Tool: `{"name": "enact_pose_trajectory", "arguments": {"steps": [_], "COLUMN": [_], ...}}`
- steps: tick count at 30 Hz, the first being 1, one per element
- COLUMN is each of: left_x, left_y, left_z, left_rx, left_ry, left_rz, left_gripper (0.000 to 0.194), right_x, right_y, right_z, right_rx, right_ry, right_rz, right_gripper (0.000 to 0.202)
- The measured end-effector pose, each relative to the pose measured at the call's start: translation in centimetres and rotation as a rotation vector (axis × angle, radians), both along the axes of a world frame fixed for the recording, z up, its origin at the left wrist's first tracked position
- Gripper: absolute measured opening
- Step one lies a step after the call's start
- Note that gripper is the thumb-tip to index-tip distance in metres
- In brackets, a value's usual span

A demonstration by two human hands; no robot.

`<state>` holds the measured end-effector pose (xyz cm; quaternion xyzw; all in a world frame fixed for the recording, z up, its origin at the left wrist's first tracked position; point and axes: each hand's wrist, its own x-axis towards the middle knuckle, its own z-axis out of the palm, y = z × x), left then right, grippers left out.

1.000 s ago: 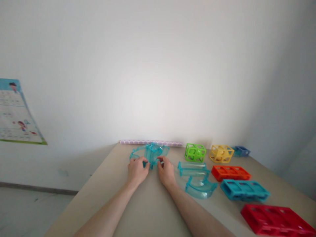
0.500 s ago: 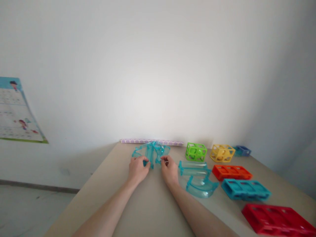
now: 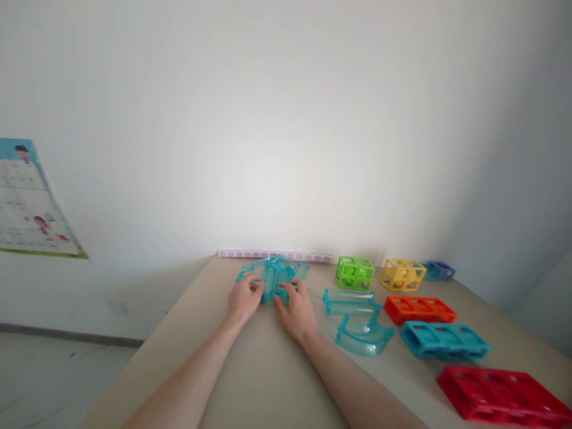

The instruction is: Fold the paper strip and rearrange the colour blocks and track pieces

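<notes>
A cluster of see-through teal plastic track pieces (image 3: 270, 280), some straight and some curved, lies at the far end of the table. At its left side, my left hand (image 3: 243, 301) has thumb and index finger closed on a piece's near edge. On the right, my right hand (image 3: 297, 310) grips the near end of a piece between thumb and bent fingers. The pieces sit side by side under both hands; their joints are partly hidden by my fingers. To the right of my right hand lie a loose straight track piece (image 3: 351, 302) and a curved one (image 3: 366, 339).
Along the right stand a green frame block (image 3: 355, 274), a yellow one (image 3: 402, 275) and a blue one (image 3: 440, 271). Nearer are orange (image 3: 420, 310), teal (image 3: 445, 341) and red (image 3: 504, 393) long blocks. A purple patterned strip (image 3: 274, 257) runs along the wall.
My right hand has moved left, and the right-hand teal piece has come up against the others, closing the gap between them. My left hand has shifted slightly left.
</notes>
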<state>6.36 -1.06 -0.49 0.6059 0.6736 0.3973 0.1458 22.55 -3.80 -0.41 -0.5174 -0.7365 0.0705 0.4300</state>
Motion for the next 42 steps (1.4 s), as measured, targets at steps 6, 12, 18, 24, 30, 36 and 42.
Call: {"name": "enact_pose_trajectory", "arguments": {"steps": [6, 12, 18, 24, 30, 36, 42], "left_x": [-0.4, -1.5, -2.2, -2.5, -2.6, -2.1, -1.1], "left_y": [-0.2, 0.3, 1.2, 1.1, 0.8, -0.1, -0.6], "left_z": [0.1, 0.2, -0.2, -0.7, 0.1, 1.4, 2.6], "left_rx": [0.020, 0.184, 0.268, 0.277, 0.392, 0.531, 0.499], "left_ry": [0.045, 0.093, 0.152, 0.141, 0.019, -0.266, -0.662], "left_rz": [0.101, 0.151, 0.064, 0.087, 0.117, 0.166, -0.014], "left_gripper": [0.016, 0.022, 0.047, 0.018, 0.012, 0.013, 0.032], "right_x": [0.1, -0.1, 0.0, 0.1, 0.2, 0.2, 0.1], "right_y": [-0.7, -0.7, -0.6, -0.5, -0.5, -0.5, -0.9], "right_z": [0.8, 0.9, 0.7, 0.6, 0.7, 0.5, 1.1], "right_rx": [0.015, 0.026, 0.028, 0.030, 0.026, 0.031, 0.059], "right_ry": [-0.072, -0.107, -0.125, -0.131, -0.129, -0.131, -0.114], "right_rz": [0.039, 0.040, 0.051, 0.063, 0.076, 0.080, 0.024], "right_gripper": [0.012, 0.009, 0.008, 0.009, 0.011, 0.011, 0.011]}}
